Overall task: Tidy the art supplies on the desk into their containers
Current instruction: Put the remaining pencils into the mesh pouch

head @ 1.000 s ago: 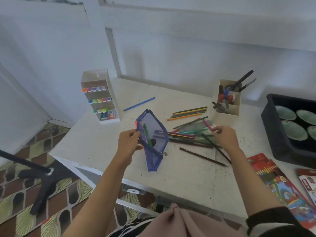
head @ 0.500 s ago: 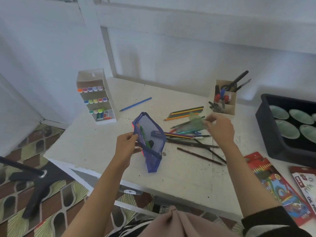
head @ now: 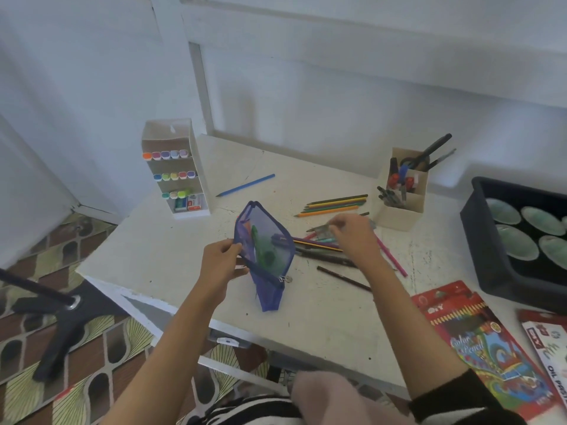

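Loading loose pencils into the blue mesh pouch (head: pixel 270 240) is judged the step in hand. The pouch is pinched at its open zip edge by the left hand (head: pixel 221 262), with its long axis steeply tilted and its far end uppermost. The fingers (head: pixel 337 228) of the right hand (head: pixel 352 237) are curled on what appears to be a pencil (head: pixel 319 230), blurred. It is held crosswise just above the scattered pencils (head: pixel 322 245) on the table (head: pixel 171 246), tip toward the pouch. Next, the tip must be steered into the mouth beside the left fingers.

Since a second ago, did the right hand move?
Yes. The right hand has shifted left, from just below the cardboard pen holder toward the blue mesh pouch.
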Tool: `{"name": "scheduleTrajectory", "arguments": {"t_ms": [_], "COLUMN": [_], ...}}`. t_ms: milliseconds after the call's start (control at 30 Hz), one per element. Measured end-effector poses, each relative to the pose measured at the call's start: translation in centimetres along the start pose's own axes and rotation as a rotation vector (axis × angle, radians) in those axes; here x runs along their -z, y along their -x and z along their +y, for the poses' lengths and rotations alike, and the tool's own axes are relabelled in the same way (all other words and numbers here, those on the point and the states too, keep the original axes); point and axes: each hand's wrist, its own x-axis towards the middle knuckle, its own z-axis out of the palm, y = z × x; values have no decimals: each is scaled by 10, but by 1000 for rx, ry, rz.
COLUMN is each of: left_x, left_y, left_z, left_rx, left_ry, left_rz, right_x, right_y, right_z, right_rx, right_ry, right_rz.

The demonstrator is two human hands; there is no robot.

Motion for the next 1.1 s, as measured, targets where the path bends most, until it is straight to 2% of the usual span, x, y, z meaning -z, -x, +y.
{"name": "scheduleTrajectory", "arguments": {"t_ms": [100,167,267,567,667,800,1000,1100], "left_x": [1,1,0,-3,-5,-8,-8,-7], "left_y": [2,2,2,0,-1,-2,-5,-7], "left_z": [-2,-2,-1,-2,-4,-4,-5,-6], "left_rx": [2,7,8,12,14,8,11,7], "left_ry": [12,20,24,10,6,2,-20,-28], "left_rz": [14,18,15,18,19,25,61,68], "right_x": [15,18,18,12,20,37,50,37], "right_y": [-11,-12,-10,-7,-7,-6,8,22], "right_z": [49,66,73,85,92,82,19,-17], "right_rx": [-131,-153,-111,13,14,-10,190,290], "right_ry": [270,353,391,467,358,-99,-458,-546], "right_rz": [-51,-136,-197,-106,-62,92,315,266]}}
